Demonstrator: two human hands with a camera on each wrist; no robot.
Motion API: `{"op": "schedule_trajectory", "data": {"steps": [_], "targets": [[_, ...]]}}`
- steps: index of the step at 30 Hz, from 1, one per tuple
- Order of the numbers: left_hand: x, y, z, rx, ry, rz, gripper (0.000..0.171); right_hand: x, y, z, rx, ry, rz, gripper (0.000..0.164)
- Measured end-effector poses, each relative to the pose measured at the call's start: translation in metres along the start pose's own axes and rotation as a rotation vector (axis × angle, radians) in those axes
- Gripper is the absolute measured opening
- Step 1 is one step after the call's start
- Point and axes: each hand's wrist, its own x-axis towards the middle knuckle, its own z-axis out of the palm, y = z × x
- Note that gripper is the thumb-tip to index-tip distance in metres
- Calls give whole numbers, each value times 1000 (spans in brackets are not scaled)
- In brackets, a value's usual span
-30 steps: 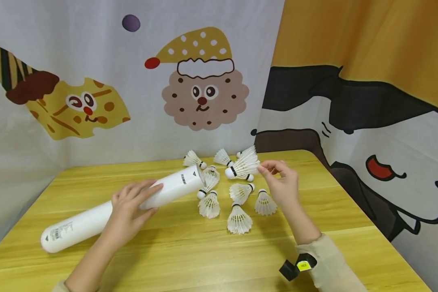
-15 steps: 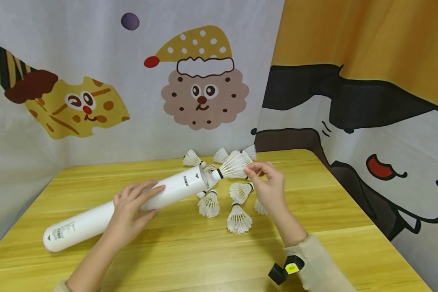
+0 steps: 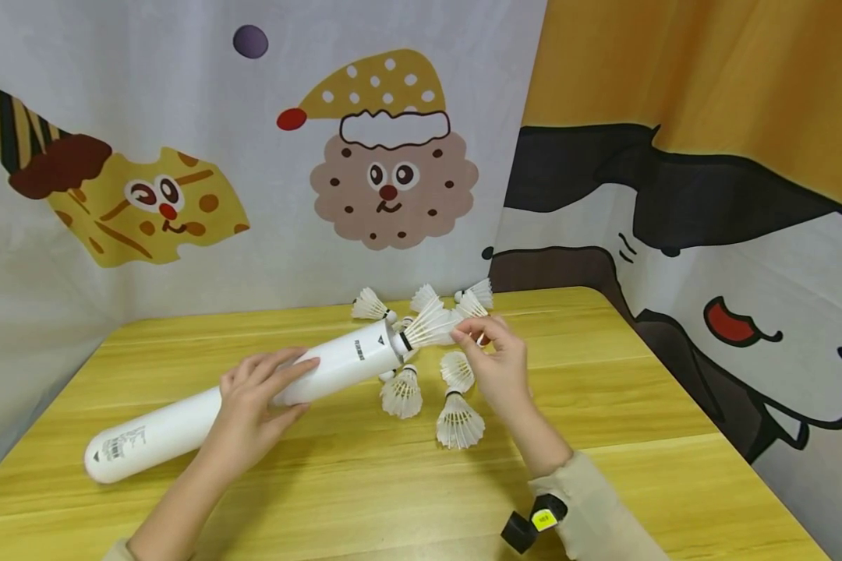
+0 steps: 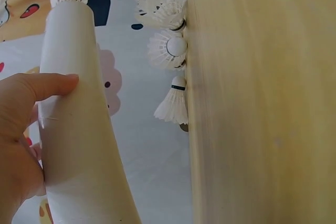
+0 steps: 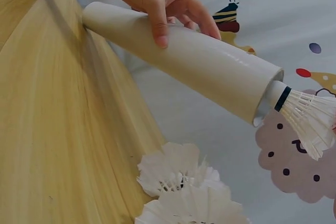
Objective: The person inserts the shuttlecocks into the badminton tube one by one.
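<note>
A long white tube slants up to the right, its open mouth raised above the table. My left hand grips it around the middle, thumb and fingers on opposite sides, as the left wrist view also shows. My right hand pinches the feather edge of a white shuttlecock between thumb and fingertips. In the right wrist view the cork of this shuttlecock is just inside the mouth of the tube, while its feathers stay outside.
Several loose shuttlecocks lie behind and right of the tube, among them one near the front and one at the back left. The wooden table ends at a printed curtain. A small black device sits on the right wrist.
My right hand has carried the shuttlecock leftward from above the others, and its cork now enters the tube's mouth. The left hand and tube have shifted only slightly.
</note>
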Motion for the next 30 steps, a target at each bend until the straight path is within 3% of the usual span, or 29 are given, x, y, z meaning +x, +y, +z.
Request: {"op": "schedule_trajectory", "data": {"steps": [7, 15, 24, 30], "targets": [[0, 1, 1, -3, 2, 3, 79, -4, -2, 5, 25, -21, 25, 12], [0, 2, 0, -5, 2, 6, 78, -10, -1, 13, 15, -59, -6, 7], [0, 1, 0, -7, 0, 8, 78, -16, -4, 22, 33, -106, 87, 7], [-1, 0, 1, -18, -8, 13, 76, -17, -4, 27, 46, -123, 67, 9]]}}
